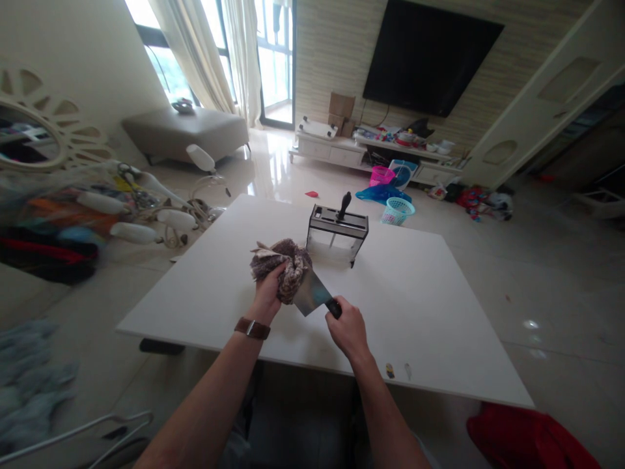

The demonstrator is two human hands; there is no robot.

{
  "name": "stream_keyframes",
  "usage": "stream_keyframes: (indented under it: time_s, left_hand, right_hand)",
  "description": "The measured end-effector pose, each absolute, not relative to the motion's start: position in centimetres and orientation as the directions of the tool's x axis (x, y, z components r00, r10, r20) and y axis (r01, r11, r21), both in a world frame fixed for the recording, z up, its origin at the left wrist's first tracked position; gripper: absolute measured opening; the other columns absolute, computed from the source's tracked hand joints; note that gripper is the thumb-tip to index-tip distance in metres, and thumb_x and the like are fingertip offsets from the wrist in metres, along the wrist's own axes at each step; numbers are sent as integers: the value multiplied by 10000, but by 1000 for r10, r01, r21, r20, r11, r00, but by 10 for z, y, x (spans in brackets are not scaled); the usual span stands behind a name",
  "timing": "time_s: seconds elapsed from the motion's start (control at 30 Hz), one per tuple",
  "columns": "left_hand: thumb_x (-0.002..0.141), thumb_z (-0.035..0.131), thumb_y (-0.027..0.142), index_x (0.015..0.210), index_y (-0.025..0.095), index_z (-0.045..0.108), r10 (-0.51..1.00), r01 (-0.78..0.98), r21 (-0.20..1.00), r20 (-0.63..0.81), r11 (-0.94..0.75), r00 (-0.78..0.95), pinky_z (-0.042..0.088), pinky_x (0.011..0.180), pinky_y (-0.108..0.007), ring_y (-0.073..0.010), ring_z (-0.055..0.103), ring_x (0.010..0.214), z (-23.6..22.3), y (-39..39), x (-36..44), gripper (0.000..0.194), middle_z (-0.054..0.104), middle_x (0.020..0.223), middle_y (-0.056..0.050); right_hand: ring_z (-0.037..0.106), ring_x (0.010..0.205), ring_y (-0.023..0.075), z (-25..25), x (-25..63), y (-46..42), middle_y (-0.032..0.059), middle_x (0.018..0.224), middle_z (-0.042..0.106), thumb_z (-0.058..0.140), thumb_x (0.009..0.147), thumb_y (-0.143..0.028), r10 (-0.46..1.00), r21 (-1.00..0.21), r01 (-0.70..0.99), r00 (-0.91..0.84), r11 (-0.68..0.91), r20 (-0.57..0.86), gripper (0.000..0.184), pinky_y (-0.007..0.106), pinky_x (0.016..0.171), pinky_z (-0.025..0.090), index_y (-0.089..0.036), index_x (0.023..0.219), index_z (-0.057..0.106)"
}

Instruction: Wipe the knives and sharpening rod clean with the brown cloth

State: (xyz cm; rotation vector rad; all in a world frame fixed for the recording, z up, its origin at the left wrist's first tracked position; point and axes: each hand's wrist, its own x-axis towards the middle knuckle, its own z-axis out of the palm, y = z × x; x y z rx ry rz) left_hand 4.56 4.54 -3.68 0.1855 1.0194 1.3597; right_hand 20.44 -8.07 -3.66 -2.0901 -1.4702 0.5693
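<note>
My left hand (268, 295) is closed around a bunched brown-and-white cloth (284, 262), held above the white table (430, 306). The cloth presses against the flat steel blade of a cleaver (311, 294). My right hand (347, 329) grips the cleaver's black handle, blade pointing up and left toward the cloth. A brown watch strap sits on my left wrist. Behind the hands stands a grey knife rack (337, 226) with one black-handled knife (344, 205) stuck in its top.
The table's near edge runs just in front of my hands. A cluttered rack (122, 208) with white bottles stands to the left. Baskets (397, 210) and toys lie on the glossy floor behind; a red bag (527, 436) sits at lower right.
</note>
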Motion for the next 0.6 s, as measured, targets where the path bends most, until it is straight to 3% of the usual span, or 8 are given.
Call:
stream_keyframes:
  time_s: [0.6]
  left_hand:
    - [764,799,82,994,99,749,865,-711,646,-490,278,-107,657,848,-356,-203,776,789,-36,45,45,236,797,877,-97]
  right_hand:
    - [587,687,182,-36,204,-81,10,722,679,580,809,-175,946,-625,730,320,-278,-47,176,275,637,308,-260,913,693]
